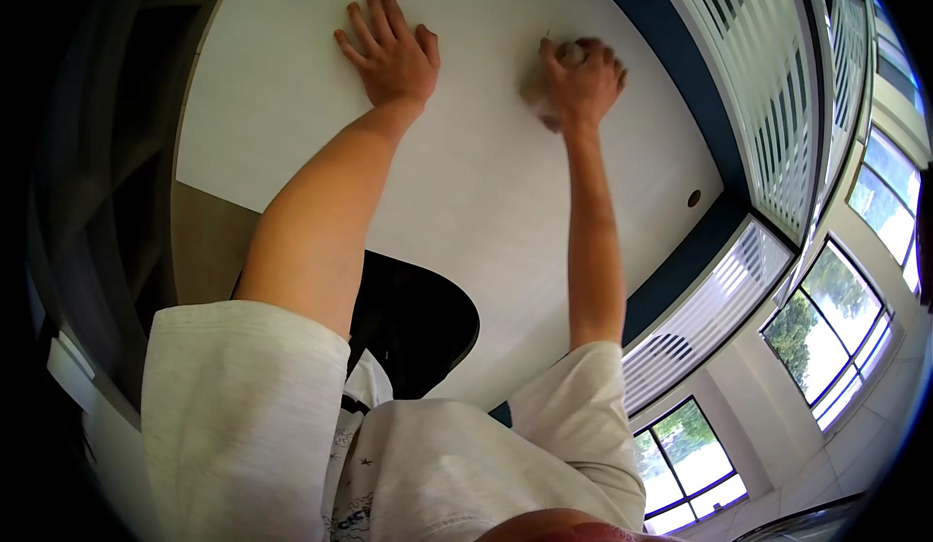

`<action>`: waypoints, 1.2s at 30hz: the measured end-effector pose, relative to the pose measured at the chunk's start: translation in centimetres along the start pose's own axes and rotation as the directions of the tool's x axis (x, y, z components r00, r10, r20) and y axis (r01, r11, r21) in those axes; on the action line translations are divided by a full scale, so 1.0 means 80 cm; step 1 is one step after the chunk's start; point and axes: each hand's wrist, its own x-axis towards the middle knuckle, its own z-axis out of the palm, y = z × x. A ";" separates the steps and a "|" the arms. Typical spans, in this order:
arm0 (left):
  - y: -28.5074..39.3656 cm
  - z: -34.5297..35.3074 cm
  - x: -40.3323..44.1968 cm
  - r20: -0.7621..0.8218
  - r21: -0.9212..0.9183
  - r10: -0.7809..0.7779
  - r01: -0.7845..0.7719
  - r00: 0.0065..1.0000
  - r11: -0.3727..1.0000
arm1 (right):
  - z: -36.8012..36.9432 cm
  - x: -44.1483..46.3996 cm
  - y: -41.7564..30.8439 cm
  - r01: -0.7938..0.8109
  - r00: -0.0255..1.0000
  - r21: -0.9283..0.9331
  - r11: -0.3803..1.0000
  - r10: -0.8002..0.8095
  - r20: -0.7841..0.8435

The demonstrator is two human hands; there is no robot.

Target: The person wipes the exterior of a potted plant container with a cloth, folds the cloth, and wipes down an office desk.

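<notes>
My left hand (397, 64) lies flat on the white desktop (466, 143), fingers spread, with nothing in it. Farther right, my right hand (585, 83) is curled over a pale, cloth-like wad (537, 95) on the same surface. Motion smears the wad, and part of it is covered by the palm and fingers, so its exact kind is unclear. A lighter bit of it shows between the thumb and fingers.
A dark blue panel (680, 66) edges the desk, with white slatted screens (758, 85) beyond. A round cable hole (694, 198) is at right. A black chair (418, 318) is by the near edge; dark shelving (107, 173) stands left.
</notes>
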 end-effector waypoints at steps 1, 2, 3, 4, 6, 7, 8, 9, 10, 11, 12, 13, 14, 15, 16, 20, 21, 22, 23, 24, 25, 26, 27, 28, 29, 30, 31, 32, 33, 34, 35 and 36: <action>-0.001 -0.001 0.000 -0.003 -0.004 0.004 -0.004 1.000 1.000 | -0.001 -0.026 -0.005 -0.045 0.999 0.064 0.997 0.044 0.017; -0.003 -0.002 -0.001 -0.005 -0.007 0.005 -0.005 1.000 1.000 | -0.005 -0.047 -0.010 -0.088 0.996 0.127 0.988 0.084 0.037; -0.003 -0.001 -0.001 -0.009 -0.008 0.004 -0.004 1.000 1.000 | -0.016 -0.065 -0.015 -0.012 0.994 0.155 0.988 -0.005 0.105; -0.002 0.000 0.000 -0.014 -0.010 0.007 -0.007 1.000 1.000 | -0.028 -0.082 -0.017 0.059 0.982 0.187 0.981 -0.091 0.168; -0.003 -0.001 -0.001 -0.013 -0.023 0.012 -0.013 1.000 1.000 | -0.032 -0.107 -0.023 0.211 0.955 0.218 0.953 -0.248 0.162; -0.005 -0.002 0.000 -0.012 -0.036 0.010 -0.011 1.000 0.999 | -0.024 -0.120 -0.023 0.299 0.942 0.206 0.932 -0.323 0.094; -0.004 -0.003 0.001 -0.010 -0.048 0.004 -0.005 1.000 0.999 | -0.017 -0.130 -0.018 0.388 0.916 0.190 0.902 -0.400 0.027; -0.003 -0.002 0.002 -0.007 -0.048 0.001 -0.002 1.000 0.999 | -0.008 -0.126 -0.014 0.419 0.906 0.177 0.890 -0.422 -0.022; -0.002 -0.001 0.002 -0.010 -0.044 -0.004 0.004 1.000 0.999 | -0.002 -0.109 -0.014 0.409 0.908 0.182 0.894 -0.418 0.010; -0.004 -0.001 0.001 -0.013 -0.037 -0.001 0.000 1.000 0.999 | 0.002 -0.091 -0.010 0.392 0.913 0.188 0.901 -0.406 0.042; -0.006 -0.001 0.000 -0.016 -0.040 0.001 -0.002 1.000 0.999 | 0.005 -0.074 -0.010 0.367 0.920 0.188 0.911 -0.385 0.070; -0.004 -0.001 -0.001 -0.023 -0.048 0.005 -0.006 1.000 0.999 | 0.009 -0.050 -0.014 0.303 0.952 0.175 0.937 -0.305 -0.014; 0.000 -0.002 -0.001 -0.033 -0.060 0.010 -0.012 0.999 0.998 | 0.010 -0.029 -0.017 0.207 0.978 0.182 0.961 -0.197 -0.073; 0.002 -0.003 0.000 -0.045 -0.069 0.009 -0.012 0.999 0.998 | 0.020 -0.005 -0.018 0.067 0.993 0.166 0.984 -0.050 -0.109; 0.001 -0.004 -0.001 -0.053 -0.075 0.009 -0.013 0.999 0.997 | 0.027 0.014 -0.020 -0.077 0.985 0.160 0.984 0.100 -0.143; 0.010 0.004 -0.005 -0.109 -0.056 0.019 -0.025 0.994 0.998 | 0.042 0.027 -0.026 -0.232 0.939 0.106 0.967 0.251 -0.234; 0.011 0.006 -0.009 -0.119 -0.049 0.023 -0.029 0.993 0.998 | 0.042 0.016 -0.022 -0.211 0.931 0.115 0.971 0.235 -0.277; 0.013 0.008 -0.007 -0.125 -0.048 0.023 -0.029 0.992 0.998 | 0.041 0.006 -0.022 -0.186 0.923 0.117 0.975 0.215 -0.320; 0.018 0.010 -0.007 -0.129 -0.049 0.022 -0.029 0.991 0.998 | 0.039 -0.012 -0.022 -0.157 0.921 0.201 0.967 0.217 -0.324; 0.023 0.015 -0.007 -0.152 -0.045 0.023 -0.030 0.988 0.999 | 0.031 -0.042 -0.028 -0.133 0.919 0.277 0.952 0.223 -0.326; 0.024 0.020 -0.006 -0.168 -0.046 0.025 -0.033 0.985 0.998 | 0.019 -0.073 -0.038 -0.111 0.917 0.344 0.932 0.230 -0.326; 0.027 0.026 -0.007 -0.185 -0.055 0.018 -0.029 0.983 0.998 | 0.018 -0.115 -0.040 -0.092 0.946 0.305 0.948 0.179 -0.271; 0.031 0.029 -0.007 -0.206 -0.065 0.013 -0.026 0.978 0.998 | 0.013 -0.160 -0.045 -0.075 0.960 0.323 0.943 0.156 -0.231; 0.033 0.028 -0.008 -0.193 -0.068 0.015 -0.028 0.981 0.997 | 0.002 -0.209 -0.055 -0.053 0.972 0.319 0.946 0.122 -0.201; 0.027 0.024 -0.006 -0.180 -0.064 0.012 -0.024 0.984 0.998 | -0.012 -0.258 -0.069 -0.041 0.986 0.313 0.949 0.090 -0.141; 0.025 0.023 -0.004 -0.172 -0.051 0.006 -0.015 0.985 0.999 | -0.021 -0.305 -0.074 -0.009 0.989 0.303 0.953 0.054 -0.141; 0.025 0.025 -0.006 -0.175 -0.084 0.004 -0.019 0.985 0.996 | -0.033 -0.345 -0.081 0.000 0.991 0.281 0.960 0.038 -0.129; 0.022 0.022 -0.009 -0.163 -0.080 0.007 -0.020 0.987 0.997 | -0.046 -0.375 -0.083 0.004 0.996 0.302 0.953 0.023 -0.085; 0.021 0.018 -0.010 -0.157 -0.074 0.011 -0.022 0.987 0.997 | -0.051 -0.388 -0.074 0.096 0.994 0.311 0.946 -0.075 -0.081; 0.022 0.016 -0.007 -0.155 -0.068 0.011 -0.022 0.988 0.997 | -0.057 -0.384 -0.063 0.192 0.981 0.321 0.927 -0.175 -0.082; 0.022 0.016 -0.008 -0.133 -0.070 0.003 -0.012 0.991 0.997 | -0.047 -0.370 -0.050 0.185 0.983 0.360 0.915 -0.179 -0.050; 0.019 0.015 -0.013 -0.113 -0.061 0.006 -0.013 0.994 0.998 | -0.043 -0.347 -0.042 0.157 0.986 0.392 0.906 -0.169 -0.004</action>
